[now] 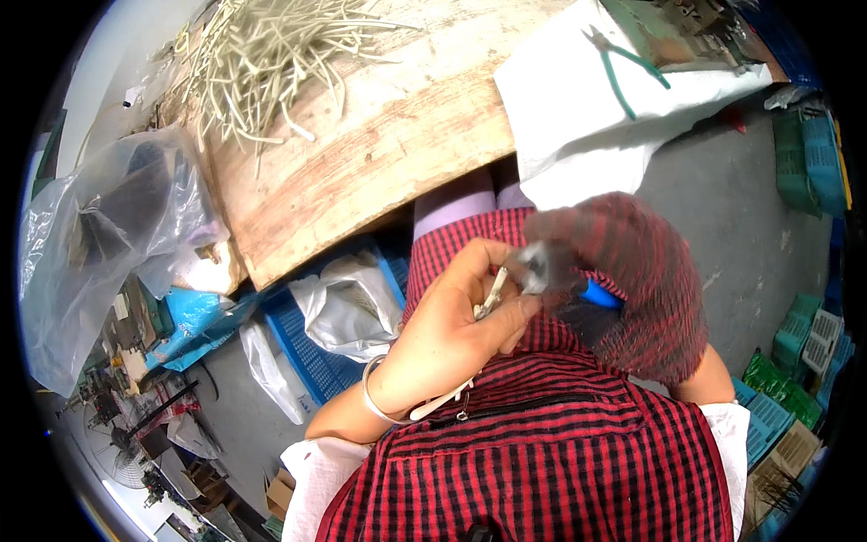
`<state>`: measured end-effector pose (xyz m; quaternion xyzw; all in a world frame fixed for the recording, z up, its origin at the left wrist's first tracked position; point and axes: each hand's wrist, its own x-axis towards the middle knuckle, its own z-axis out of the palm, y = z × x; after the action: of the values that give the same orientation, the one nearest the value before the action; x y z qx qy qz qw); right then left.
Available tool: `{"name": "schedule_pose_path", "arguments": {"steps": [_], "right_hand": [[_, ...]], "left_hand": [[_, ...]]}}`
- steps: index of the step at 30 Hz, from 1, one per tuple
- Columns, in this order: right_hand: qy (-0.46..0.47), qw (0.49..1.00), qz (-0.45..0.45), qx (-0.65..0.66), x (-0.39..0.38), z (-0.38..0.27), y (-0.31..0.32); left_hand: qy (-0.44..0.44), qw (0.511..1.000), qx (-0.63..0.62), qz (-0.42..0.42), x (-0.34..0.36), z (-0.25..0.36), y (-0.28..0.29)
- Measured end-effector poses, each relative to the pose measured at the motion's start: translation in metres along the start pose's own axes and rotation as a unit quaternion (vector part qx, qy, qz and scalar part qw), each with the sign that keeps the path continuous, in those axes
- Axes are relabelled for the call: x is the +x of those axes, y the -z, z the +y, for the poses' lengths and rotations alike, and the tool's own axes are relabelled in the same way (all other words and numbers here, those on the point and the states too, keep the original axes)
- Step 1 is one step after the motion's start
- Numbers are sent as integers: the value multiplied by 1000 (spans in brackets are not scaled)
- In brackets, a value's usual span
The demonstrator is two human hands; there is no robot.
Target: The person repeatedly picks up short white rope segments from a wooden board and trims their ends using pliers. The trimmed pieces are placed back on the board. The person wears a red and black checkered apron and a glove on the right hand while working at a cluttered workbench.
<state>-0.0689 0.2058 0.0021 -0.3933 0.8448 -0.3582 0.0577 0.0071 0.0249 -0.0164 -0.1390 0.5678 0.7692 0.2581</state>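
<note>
My left hand [456,321] is raised over my lap, a metal bangle at its wrist. Thumb and fingers pinch a thin pale strip [492,294] that runs down past the palm toward my checked red shirt. My right hand [578,262] is a motion blur inside a red checked sleeve, right at the strip's upper end. A blue handle [600,294] and a blurred grey tip show under it, as of a small tool gripped in that hand.
A worn wooden board [379,144] lies ahead with a heap of pale strips [262,63]. Green-handled pliers [623,63] rest on white cloth. A clear plastic bag [108,226] hangs left. Below sits a blue crate [302,348], and stacked crates [804,163] stand right.
</note>
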Motion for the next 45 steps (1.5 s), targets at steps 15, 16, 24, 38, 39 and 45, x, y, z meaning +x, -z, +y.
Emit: {"name": "schedule_pose_path", "arguments": {"steps": [15, 16, 24, 38, 39, 45], "right_hand": [[48, 978, -66, -190, -5, -28, 23], [50, 978, -67, -190, -5, -26, 23], [84, 974, -84, -194, -6, -6, 21], [139, 949, -108, -261, -8, 11, 19], [129, 953, -108, -252, 1, -8, 26], [100, 966, -33, -236, -13, 14, 3]], "left_hand": [[-199, 892, 354, 197, 2, -2, -3], [-210, 887, 359, 200, 3, -4, -2], [-230, 893, 356, 148, 5, -9, 5], [-190, 910, 347, 123, 2, -1, 5], [-203, 909, 341, 126, 3, -3, 6], [-228, 900, 347, 134, 5, -2, 6]]}}
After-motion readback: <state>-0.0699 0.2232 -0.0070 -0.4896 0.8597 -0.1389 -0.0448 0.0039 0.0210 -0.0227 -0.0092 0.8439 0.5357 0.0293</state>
